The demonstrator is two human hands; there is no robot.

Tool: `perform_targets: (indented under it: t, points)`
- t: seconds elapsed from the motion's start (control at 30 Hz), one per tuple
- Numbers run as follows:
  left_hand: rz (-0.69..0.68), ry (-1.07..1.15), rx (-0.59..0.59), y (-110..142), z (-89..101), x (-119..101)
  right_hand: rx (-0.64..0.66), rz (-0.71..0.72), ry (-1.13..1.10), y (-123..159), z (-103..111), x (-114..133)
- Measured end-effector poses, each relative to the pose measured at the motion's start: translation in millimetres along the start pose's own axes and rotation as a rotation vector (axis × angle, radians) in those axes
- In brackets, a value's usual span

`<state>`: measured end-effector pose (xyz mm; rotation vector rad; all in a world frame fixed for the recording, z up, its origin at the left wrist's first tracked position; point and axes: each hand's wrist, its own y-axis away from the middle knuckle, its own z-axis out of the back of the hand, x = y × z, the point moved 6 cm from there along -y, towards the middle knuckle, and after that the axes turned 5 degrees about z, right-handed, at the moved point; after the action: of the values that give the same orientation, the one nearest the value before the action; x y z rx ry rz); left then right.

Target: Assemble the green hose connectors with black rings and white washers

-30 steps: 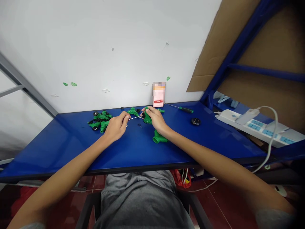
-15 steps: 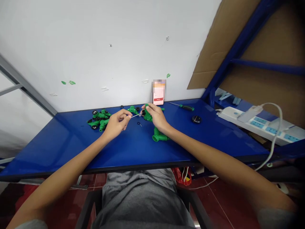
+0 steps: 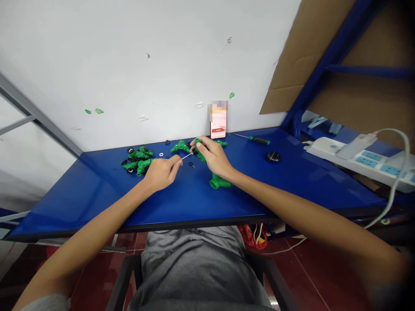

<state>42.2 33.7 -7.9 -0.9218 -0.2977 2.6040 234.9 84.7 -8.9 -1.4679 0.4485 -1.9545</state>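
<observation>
On the blue worktop (image 3: 81, 194), at the far left, lies a heap of green plastic hose fittings (image 3: 138, 160) with black end pieces, and a white washer (image 3: 161, 154) sits just beside it. A green three-way fitting (image 3: 180, 147) lies further along. The left hand (image 3: 161, 172) hovers above the worktop, its fingers (image 3: 175, 160) pinched narrow on a thin metal pin (image 3: 187, 156), whose tip reaches the dark end of a green plastic fitting (image 3: 199, 151). That fitting is a ribbed, branched piece, held up off the worktop near the middle, with the right hand's (image 3: 213, 156) fingers (image 3: 203, 144) wrapped closely around it. Below the pin lies a small black O-ring (image 3: 191, 164). A larger green fitting (image 3: 219, 182) rests just below the right hand. Further right are a green-handled screwdriver (image 3: 257, 140), a round black disc (image 3: 274, 157) and, past the worktop's end, a white power strip (image 3: 356, 159).
</observation>
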Motion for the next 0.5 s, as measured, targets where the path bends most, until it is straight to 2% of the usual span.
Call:
perform_targets:
  t: [0.07,0.13,0.2,0.27,0.33,0.4,0.43,0.5]
  points:
    - [-0.047,-0.214,-0.089,3.6,2.4,-4.9,-0.007,-0.025,-0.050,0.5,-1.7,-3.1]
    - [-0.020,-0.167,-0.074,3.4,1.8,-4.2,-0.007,-0.028,-0.086,0.5,-2.6,-4.5]
    - [0.070,0.144,0.049,-0.2,-2.2,0.8,-0.010,-0.007,-0.087,0.1,-1.6,-3.2]
    - [0.216,0.584,0.236,-2.8,-10.6,5.8,-0.010,0.044,-0.058,-0.3,0.4,2.0]
    - [0.358,0.931,0.414,-2.1,-19.4,7.0,0.013,0.108,-0.032,-0.4,1.6,9.8]
    - [0.428,1.084,0.518,0.0,-24.8,6.4,0.046,0.160,-0.020,0.0,1.8,17.0]
    - [0.426,1.100,0.532,0.6,-26.0,6.0,0.055,0.176,-0.020,0.2,1.9,19.4]
    - [0.356,1.037,0.473,0.3,-25.2,5.5,0.054,0.180,-0.026,0.2,1.7,20.2]
